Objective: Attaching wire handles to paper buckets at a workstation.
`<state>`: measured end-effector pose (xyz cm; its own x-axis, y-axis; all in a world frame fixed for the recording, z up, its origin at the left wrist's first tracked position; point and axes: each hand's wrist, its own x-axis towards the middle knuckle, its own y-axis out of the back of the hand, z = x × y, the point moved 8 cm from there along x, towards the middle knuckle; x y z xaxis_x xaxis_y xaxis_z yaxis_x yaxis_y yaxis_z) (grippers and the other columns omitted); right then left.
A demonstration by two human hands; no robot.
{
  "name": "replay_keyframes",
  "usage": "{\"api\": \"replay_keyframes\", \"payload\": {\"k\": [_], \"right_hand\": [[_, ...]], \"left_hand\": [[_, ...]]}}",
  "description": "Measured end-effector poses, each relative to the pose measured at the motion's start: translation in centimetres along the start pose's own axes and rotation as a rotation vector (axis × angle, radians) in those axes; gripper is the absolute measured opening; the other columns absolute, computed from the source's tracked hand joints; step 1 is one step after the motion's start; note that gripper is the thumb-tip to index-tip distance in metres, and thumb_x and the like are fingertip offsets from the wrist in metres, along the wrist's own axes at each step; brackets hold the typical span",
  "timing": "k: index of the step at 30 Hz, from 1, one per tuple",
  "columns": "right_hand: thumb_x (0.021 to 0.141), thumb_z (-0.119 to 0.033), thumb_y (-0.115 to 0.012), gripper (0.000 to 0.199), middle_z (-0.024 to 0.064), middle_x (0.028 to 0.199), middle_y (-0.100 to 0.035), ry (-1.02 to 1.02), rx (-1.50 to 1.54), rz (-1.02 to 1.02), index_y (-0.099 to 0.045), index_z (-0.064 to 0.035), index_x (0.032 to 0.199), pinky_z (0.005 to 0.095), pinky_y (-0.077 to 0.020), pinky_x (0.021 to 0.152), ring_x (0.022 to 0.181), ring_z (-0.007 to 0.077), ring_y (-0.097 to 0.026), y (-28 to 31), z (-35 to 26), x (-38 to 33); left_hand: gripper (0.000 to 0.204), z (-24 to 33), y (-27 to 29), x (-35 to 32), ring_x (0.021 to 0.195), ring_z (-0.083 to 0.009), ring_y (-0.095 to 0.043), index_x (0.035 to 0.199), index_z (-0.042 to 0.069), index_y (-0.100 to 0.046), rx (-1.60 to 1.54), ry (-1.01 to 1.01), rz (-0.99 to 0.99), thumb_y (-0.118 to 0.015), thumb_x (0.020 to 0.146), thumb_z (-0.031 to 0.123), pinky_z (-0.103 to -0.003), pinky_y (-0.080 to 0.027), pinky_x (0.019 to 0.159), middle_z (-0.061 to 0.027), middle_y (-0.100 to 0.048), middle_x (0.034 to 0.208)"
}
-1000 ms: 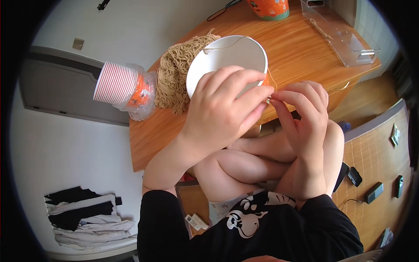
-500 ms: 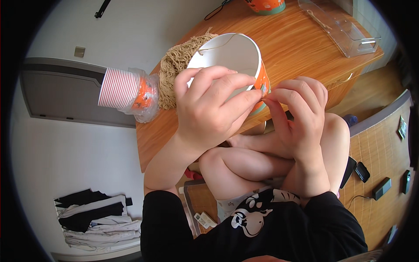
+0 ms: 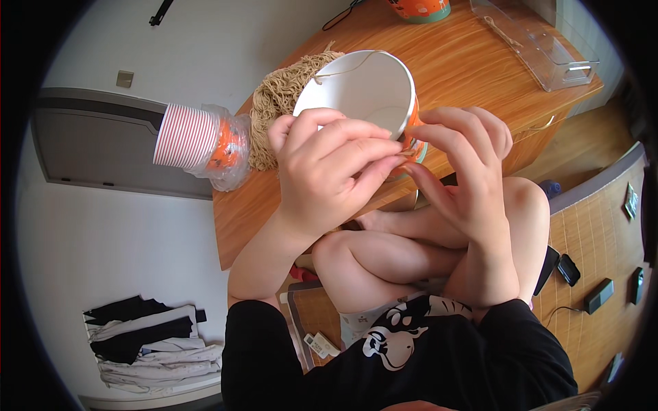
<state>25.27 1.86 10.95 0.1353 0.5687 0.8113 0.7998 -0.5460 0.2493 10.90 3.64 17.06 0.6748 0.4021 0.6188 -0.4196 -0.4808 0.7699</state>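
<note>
A round paper bucket [image 3: 373, 85], white inside and orange printed outside, stands on the wooden table in front of me. A thin tan string [image 3: 356, 66] runs across its far side from the rim. By the near right side of the bucket, my left hand [image 3: 336, 154] pinches a bit of tan twine [image 3: 407, 153] between thumb and fingertips. My right hand [image 3: 469, 161] is just beside it, thumb and index finger apart, curved around the left fingertips. The fingers hide part of the bucket's near rim.
A heap of tan twine [image 3: 274, 103] lies left of the bucket. Striped paper cups [image 3: 185, 137] in clear plastic rest by the table's left edge. At the far right of the table [image 3: 473, 75] is a clear plastic tray [image 3: 548, 79], and another orange cup [image 3: 421, 9] stands behind.
My right thumb and index finger have parted from their pinch, the index finger rising toward the bucket. My left fingertips have lowered slightly and still pinch the twine.
</note>
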Motion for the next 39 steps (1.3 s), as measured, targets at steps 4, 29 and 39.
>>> {"api": "replay_keyframes", "payload": {"k": [4,29,39], "right_hand": [[0.073,-0.017,-0.081,0.023,-0.0065,0.103,-0.066,0.046,0.028,-0.064,-0.071,-0.0212,0.093,0.0391,-0.0333,0.095,0.106,0.0215,-0.056,-0.9,0.3,-0.1],[0.073,-0.015,-0.075,0.014,-0.0086,0.103,-0.063,0.326,-0.099,-0.084,-0.066,-0.0197,0.082,0.0435,-0.0351,0.099,0.110,0.0203,-0.057,-0.1,-1.9,5.4],[0.073,-0.020,-0.069,0.014,-0.0052,0.103,-0.059,0.627,-0.506,0.227,-0.064,-0.0183,0.085,0.0458,-0.0355,0.097,0.112,0.0205,-0.054,-0.4,-0.1,6.1]], "left_hand": [[0.016,-1.2,-0.4,-0.4,0.092,-0.0153,-0.061,0.085,0.024,-0.078,-0.120,0.097,-0.052,-0.087,0.072,0.024,-0.033,-0.035,0.089,0.0103,-0.072,0.092],[0.013,-3.6,-0.6,-1.6,0.090,-0.0195,-0.062,0.085,0.013,-0.070,-0.321,0.329,0.036,-0.081,0.077,0.012,-0.035,-0.037,0.087,0.0003,-0.067,0.095],[0.012,-2.3,-0.7,-1.6,0.092,-0.0247,-0.061,0.083,0.010,-0.072,-0.232,0.345,-0.011,-0.081,0.075,0.009,-0.037,-0.043,0.083,-0.0047,-0.065,0.098]]}}
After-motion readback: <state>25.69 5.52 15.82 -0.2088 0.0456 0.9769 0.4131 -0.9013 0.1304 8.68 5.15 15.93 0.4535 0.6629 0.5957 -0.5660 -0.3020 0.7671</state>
